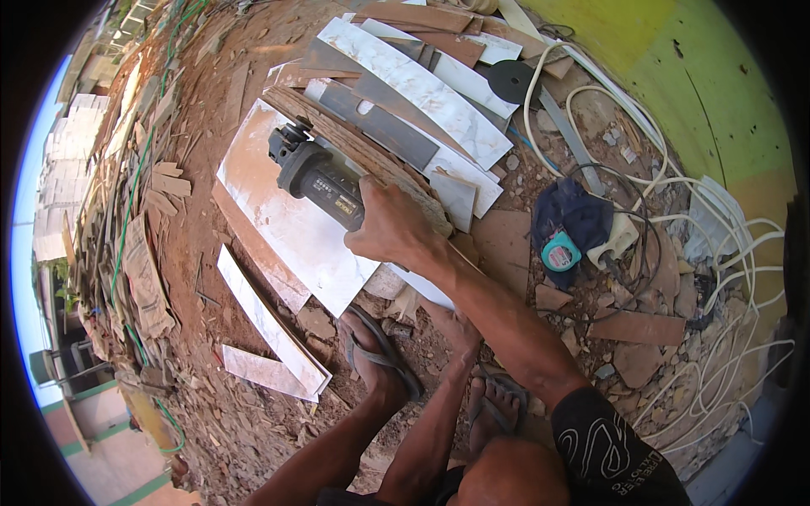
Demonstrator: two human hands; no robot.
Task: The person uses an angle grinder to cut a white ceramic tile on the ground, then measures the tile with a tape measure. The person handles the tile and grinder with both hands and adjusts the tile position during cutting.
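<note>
The right hand (390,226) is wrapped tight around the rear of an angle grinder (316,175) — a stubby cylinder of dark grey, matt plastic with a black metal head at its far end. The tool lies tilted across a large glossy tile (287,221), white with rusty marbling, dusted in reddish powder. The grinder's head sits over the tile's upper edge, just beside a rough, weathered wooden plank (359,148) that runs diagonally under a stack of smooth white-and-grey marbled tile strips (422,88).

The left hand (460,329) reaches down toward the ground between the two sandalled feet; its fingers are hidden behind the right forearm, so how far open it is — or whether it grips anything — I cannot tell. The left foot (375,358) stands near the tile's lower corner.

Two narrow offcut strips (266,325) of the same glazed tile lie on the crumbly red earth to the left. To the right, a round teal tape measure (560,251) rests on a crumpled dark blue cloth (574,215), near loops of white cable (726,253) and a white socket block (618,236). A black cutting disc (513,80) lies flat among the strips farther up.
</note>
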